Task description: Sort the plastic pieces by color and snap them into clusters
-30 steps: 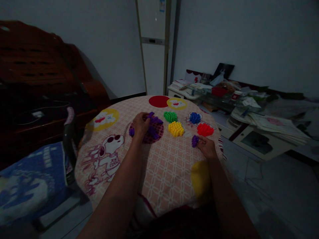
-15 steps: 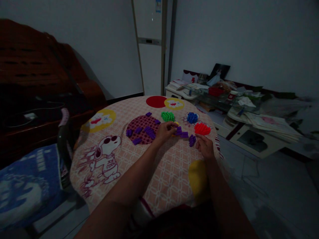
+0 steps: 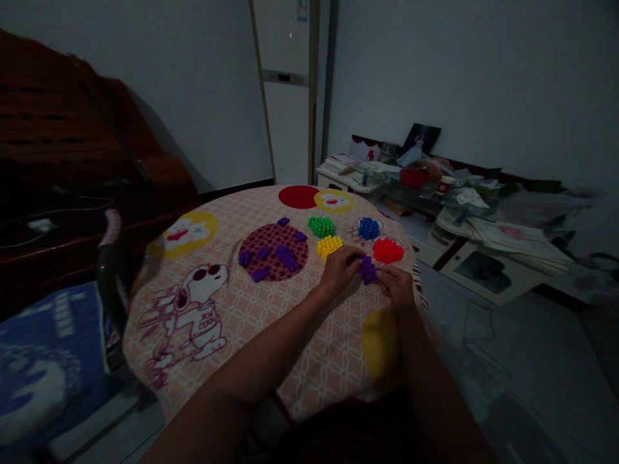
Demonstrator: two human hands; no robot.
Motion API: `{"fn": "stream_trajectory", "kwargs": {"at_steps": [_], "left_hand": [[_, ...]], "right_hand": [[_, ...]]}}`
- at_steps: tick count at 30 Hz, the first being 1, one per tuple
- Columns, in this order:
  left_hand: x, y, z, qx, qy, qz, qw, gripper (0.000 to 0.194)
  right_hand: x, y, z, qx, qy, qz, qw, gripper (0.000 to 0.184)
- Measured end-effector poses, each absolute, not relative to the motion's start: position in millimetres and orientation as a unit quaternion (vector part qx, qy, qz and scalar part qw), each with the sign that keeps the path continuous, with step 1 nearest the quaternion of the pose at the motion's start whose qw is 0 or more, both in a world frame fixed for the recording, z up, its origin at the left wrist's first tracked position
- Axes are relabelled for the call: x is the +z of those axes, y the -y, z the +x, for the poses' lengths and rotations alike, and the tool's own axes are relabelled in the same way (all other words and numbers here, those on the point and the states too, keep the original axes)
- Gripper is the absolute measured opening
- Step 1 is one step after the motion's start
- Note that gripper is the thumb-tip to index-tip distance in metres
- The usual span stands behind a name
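Between my two hands is a bunch of small purple pieces [image 3: 368, 270], like toy building blocks, on the patterned tablecloth [image 3: 309, 328]. My left hand [image 3: 340, 269] is curled, its fingertips closed against the upper left of the bunch. From the other side, the pinched fingers of my right hand [image 3: 397, 287] grip its right edge. My fingers partly hide the pieces. Close by stand tight clusters of small knobbed pieces: yellow [image 3: 329, 247], green [image 3: 322, 226], blue [image 3: 369, 228] and red [image 3: 387, 251].
Several more purple pieces [image 3: 286, 256] lie scattered on and around a dark red printed circle to the left. A chair with a blue cover [image 3: 58, 354] stands left of the round table. Beyond it, at right, a low cabinet [image 3: 483, 258] carries papers, a cup and bags.
The purple pieces that lay apart near my hands are now bunched together. My left hand has moved right, uncovering the yellow cluster, and my right hand has closed in on the bunch.
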State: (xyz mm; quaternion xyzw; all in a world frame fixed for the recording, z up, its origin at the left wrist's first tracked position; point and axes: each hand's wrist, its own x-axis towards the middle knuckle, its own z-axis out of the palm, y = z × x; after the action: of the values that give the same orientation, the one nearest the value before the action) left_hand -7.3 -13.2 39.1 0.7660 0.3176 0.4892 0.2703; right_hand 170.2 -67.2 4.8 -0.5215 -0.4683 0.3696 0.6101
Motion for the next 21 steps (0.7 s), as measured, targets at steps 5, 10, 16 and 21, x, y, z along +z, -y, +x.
{"fn": "stream_trajectory", "kwargs": {"at_steps": [5, 10, 16, 21], "left_hand": [[42, 5, -16, 0.497, -0.335, 0.761, 0.249, 0.019], [44, -3, -28, 0.444, -0.419, 0.761, 0.219, 0.019], [27, -2, -9, 0.379, -0.438, 0.781, 0.236, 0.016], [18, 1, -1, 0.358, -0.411, 0.776, 0.317, 0.019]], "right_hand": [[2, 67, 176, 0.41, 0.421, -0.474, 0.656, 0.031], [-1, 63, 182, 0.408, 0.344, -0.423, 0.732, 0.035], [-8, 56, 184, 0.375, 0.342, -0.425, 0.75, 0.038], [-13, 52, 185, 0.368, 0.349, -0.427, 0.748, 0.039]]}}
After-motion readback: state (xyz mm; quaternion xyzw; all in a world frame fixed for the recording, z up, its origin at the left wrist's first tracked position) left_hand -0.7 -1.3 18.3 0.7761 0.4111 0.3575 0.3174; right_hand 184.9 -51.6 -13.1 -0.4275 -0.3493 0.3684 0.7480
